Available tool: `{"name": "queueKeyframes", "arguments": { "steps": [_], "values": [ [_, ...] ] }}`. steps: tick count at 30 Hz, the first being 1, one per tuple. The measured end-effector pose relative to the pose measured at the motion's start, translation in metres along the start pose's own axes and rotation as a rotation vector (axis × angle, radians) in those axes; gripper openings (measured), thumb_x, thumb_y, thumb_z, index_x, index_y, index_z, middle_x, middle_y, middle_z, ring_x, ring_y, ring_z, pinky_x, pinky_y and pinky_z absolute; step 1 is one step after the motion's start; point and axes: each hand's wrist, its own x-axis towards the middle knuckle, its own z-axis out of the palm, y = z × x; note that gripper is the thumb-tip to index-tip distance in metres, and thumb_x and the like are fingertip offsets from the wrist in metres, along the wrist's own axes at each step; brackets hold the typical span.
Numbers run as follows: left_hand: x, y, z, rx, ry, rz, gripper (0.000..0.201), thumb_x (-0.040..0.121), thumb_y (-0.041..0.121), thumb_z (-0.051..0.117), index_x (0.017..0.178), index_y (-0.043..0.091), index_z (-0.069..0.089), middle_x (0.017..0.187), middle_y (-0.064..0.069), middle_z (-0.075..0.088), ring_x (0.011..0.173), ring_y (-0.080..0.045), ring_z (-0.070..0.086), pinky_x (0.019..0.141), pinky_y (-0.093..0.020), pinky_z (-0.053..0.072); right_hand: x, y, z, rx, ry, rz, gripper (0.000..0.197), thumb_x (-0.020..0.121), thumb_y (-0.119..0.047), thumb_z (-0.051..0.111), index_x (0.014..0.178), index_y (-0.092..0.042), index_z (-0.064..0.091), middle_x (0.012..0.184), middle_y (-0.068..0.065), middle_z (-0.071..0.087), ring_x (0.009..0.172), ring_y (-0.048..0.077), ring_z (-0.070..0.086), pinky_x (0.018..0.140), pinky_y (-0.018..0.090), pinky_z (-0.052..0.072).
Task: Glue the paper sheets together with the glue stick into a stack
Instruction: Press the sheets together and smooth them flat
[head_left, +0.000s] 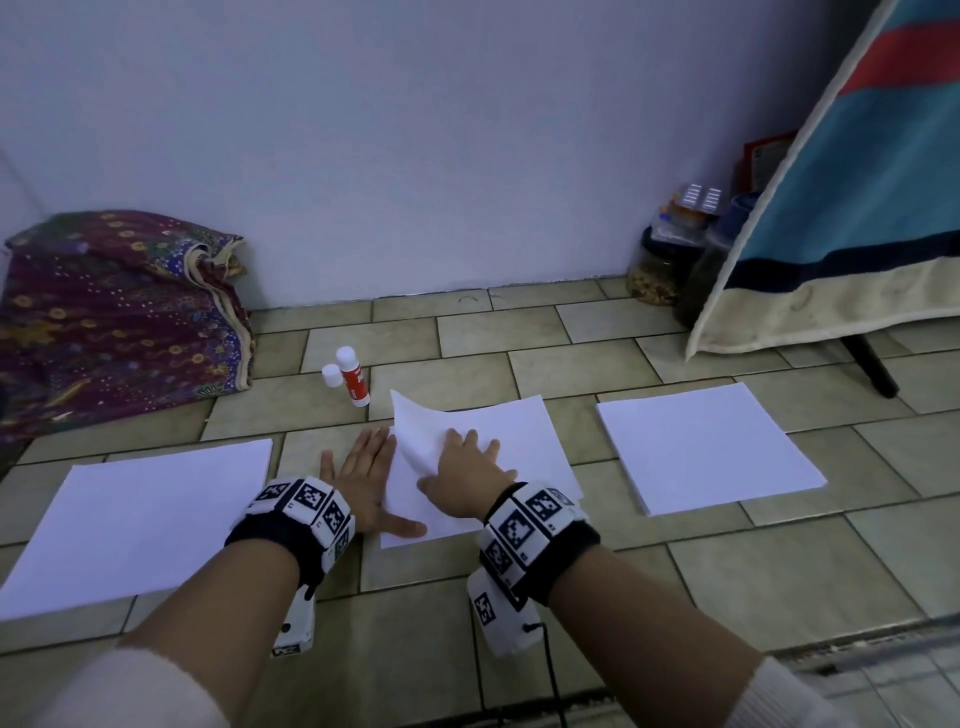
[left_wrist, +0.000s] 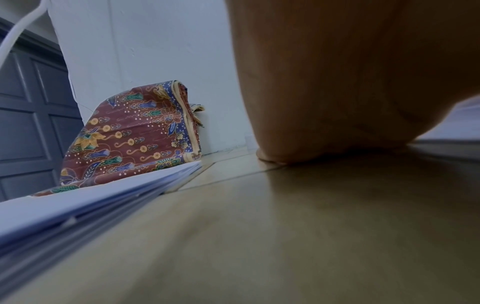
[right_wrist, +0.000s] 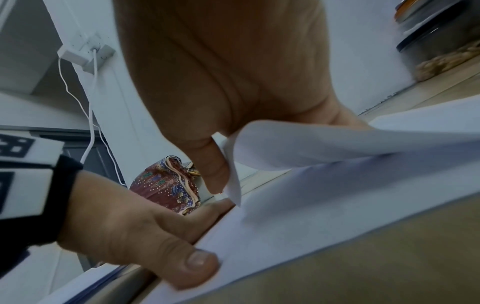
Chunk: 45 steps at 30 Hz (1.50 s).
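A white paper sheet lies on the tiled floor in the middle. My left hand lies flat beside it, fingers straight, with the thumb pressing the sheet's left edge; the right wrist view shows that hand on the lower sheet. My right hand pinches the top sheet between thumb and fingers, its left part curled upward. The red-and-white glue stick lies on the floor beyond the hands, and its white cap stands off beside it.
A pile of white sheets lies at the left and another at the right. A patterned folded cloth rests against the wall at far left. Jars and a hanging striped blanket with a black leg stand at the right.
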Motion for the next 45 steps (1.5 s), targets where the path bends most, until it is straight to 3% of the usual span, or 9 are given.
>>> {"name": "queueKeyframes", "arguments": {
  "steps": [1,9,17,19,25,31,37,41,45],
  "values": [
    [0.000,0.000,0.000,0.002,0.007,0.000,0.179,-0.004,0.103,0.002,0.150,0.014,-0.020,0.158,-0.001,-0.025,0.145,-0.017,-0.024,0.113,-0.055,-0.010,-0.001,-0.002,0.001,-0.002,-0.007,0.007,0.076,0.096,-0.037,0.048,0.152,-0.014,0.002,0.160,0.007,-0.003,0.146,0.036,-0.007,0.113,0.063,0.011],
    [0.003,-0.002,0.001,0.014,-0.008,0.010,0.178,0.000,0.102,0.016,0.150,0.014,-0.020,0.158,-0.001,-0.026,0.145,-0.017,-0.025,0.114,-0.056,-0.010,-0.010,-0.006,0.000,0.035,0.009,0.026,0.075,0.098,-0.042,0.045,0.152,-0.014,0.002,0.160,0.009,-0.002,0.146,0.036,-0.007,0.113,0.062,0.011],
    [0.002,-0.001,0.000,0.038,-0.014,-0.013,0.140,0.045,0.084,0.038,0.149,0.012,-0.022,0.157,-0.002,-0.028,0.144,-0.018,-0.026,0.114,-0.055,-0.010,-0.014,-0.003,0.003,0.030,0.000,0.015,0.075,0.098,-0.041,0.044,0.152,-0.013,0.000,0.160,0.010,-0.004,0.146,0.037,-0.009,0.113,0.063,0.009],
    [0.002,-0.002,0.000,0.037,-0.014,-0.016,0.136,0.049,0.080,0.039,0.149,0.012,-0.022,0.157,-0.002,-0.027,0.144,-0.019,-0.026,0.114,-0.056,-0.009,-0.014,-0.003,0.003,0.034,0.001,0.015,0.075,0.098,-0.040,0.045,0.152,-0.013,0.001,0.160,0.010,-0.003,0.146,0.037,-0.009,0.113,0.063,0.008],
    [0.002,-0.002,0.002,0.029,-0.011,-0.014,0.137,0.047,0.081,0.039,0.150,0.013,-0.022,0.157,-0.001,-0.028,0.144,-0.018,-0.026,0.114,-0.055,-0.010,-0.014,-0.004,0.005,0.048,-0.002,0.020,0.075,0.098,-0.040,0.045,0.152,-0.013,0.001,0.160,0.011,-0.003,0.146,0.037,-0.009,0.113,0.063,0.008],
    [0.004,-0.001,0.002,0.042,-0.008,-0.007,0.152,0.024,0.089,0.020,0.149,0.014,-0.022,0.157,-0.002,-0.027,0.145,-0.018,-0.025,0.115,-0.055,-0.008,-0.012,-0.004,0.005,0.048,-0.001,0.025,0.077,0.098,-0.042,0.045,0.152,-0.012,0.000,0.160,0.012,-0.005,0.146,0.038,-0.010,0.113,0.063,0.007],
    [0.004,-0.002,0.004,0.035,0.000,-0.007,0.152,0.023,0.089,0.020,0.149,0.015,-0.024,0.157,-0.001,-0.027,0.144,-0.018,-0.026,0.114,-0.055,-0.009,-0.011,-0.007,0.005,0.062,0.011,0.032,0.076,0.097,-0.042,0.046,0.152,-0.012,0.002,0.160,0.012,-0.004,0.146,0.038,-0.010,0.113,0.063,0.007],
    [0.005,-0.002,0.002,0.038,-0.015,0.000,0.163,0.014,0.096,0.022,0.148,0.017,-0.025,0.157,0.000,-0.027,0.144,-0.018,-0.027,0.114,-0.055,-0.010,-0.012,-0.007,0.004,0.064,0.003,0.024,0.077,0.097,-0.043,0.046,0.152,-0.012,0.001,0.160,0.012,-0.004,0.146,0.038,-0.010,0.113,0.063,0.007],
    [0.003,-0.002,0.001,0.031,-0.025,-0.005,0.152,0.024,0.090,0.022,0.148,0.016,-0.025,0.157,-0.001,-0.028,0.144,-0.018,-0.028,0.114,-0.055,-0.010,-0.012,-0.007,0.004,0.066,-0.001,0.024,0.078,0.097,-0.043,0.046,0.152,-0.012,0.001,0.160,0.012,-0.004,0.146,0.038,-0.010,0.113,0.063,0.007]
  ]
}}
